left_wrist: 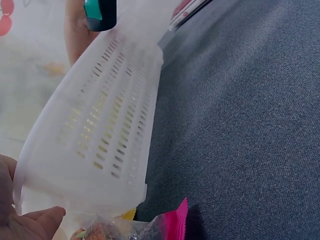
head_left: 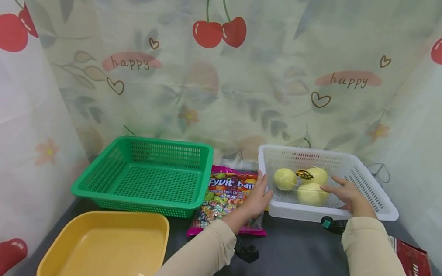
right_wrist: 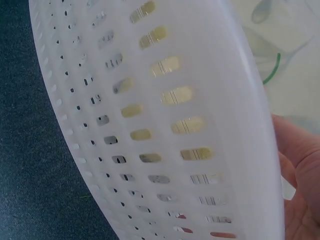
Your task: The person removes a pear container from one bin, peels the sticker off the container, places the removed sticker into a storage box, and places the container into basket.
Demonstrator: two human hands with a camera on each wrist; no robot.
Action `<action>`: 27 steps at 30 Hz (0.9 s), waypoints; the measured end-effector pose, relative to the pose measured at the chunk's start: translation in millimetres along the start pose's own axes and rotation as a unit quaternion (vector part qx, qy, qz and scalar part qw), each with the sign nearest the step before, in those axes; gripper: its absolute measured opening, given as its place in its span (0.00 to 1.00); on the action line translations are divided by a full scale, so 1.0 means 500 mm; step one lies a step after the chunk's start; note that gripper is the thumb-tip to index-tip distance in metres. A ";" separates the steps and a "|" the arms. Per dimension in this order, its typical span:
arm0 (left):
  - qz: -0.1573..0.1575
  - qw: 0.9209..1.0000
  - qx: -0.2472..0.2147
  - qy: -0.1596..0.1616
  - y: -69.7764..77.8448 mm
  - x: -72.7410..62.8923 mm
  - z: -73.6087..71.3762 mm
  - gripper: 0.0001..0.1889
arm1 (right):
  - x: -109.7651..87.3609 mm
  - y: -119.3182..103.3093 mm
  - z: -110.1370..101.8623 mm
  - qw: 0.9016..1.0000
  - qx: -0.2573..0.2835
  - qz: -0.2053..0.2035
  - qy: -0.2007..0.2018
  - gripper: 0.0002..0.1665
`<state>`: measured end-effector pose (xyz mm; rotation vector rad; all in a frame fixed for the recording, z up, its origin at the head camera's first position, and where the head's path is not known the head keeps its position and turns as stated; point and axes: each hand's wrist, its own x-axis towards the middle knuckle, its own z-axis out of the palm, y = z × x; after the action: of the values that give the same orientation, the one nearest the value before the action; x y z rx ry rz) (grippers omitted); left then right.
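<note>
A white perforated basket stands at the right, holding a clear pack of pale yellow round fruit with a black and gold label. My left hand lies along the basket's left front corner, fingers extended; in the left wrist view its thumb shows beside the corner. Over the basket's front right part is my right hand, thumb and forefinger spread towards the fruit; whether they touch the pack is unclear. The right wrist view shows this hand beyond the basket's rim, partly hidden.
A bag of fruit chews lies between the white basket and a green basket. In front of the green one sits a yellow tray. At the right edge is a dark red box. A printed curtain hangs behind.
</note>
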<state>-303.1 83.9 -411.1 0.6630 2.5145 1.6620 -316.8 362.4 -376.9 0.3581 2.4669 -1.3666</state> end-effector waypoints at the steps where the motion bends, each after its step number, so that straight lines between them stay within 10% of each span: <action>1: 0.003 1.000 0.000 0.001 0.000 0.000 0.000 0.30 | 0.001 0.000 0.000 1.000 0.002 0.002 0.000 0.54; 27: -0.009 0.999 -0.036 0.006 0.001 0.008 0.009 0.33 | 0.008 -0.007 -0.006 0.998 0.059 0.018 0.012 0.42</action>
<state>-305.2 89.4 -411.9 0.6234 2.4480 1.7468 -322.1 363.6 -374.0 0.4453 2.3932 -1.5067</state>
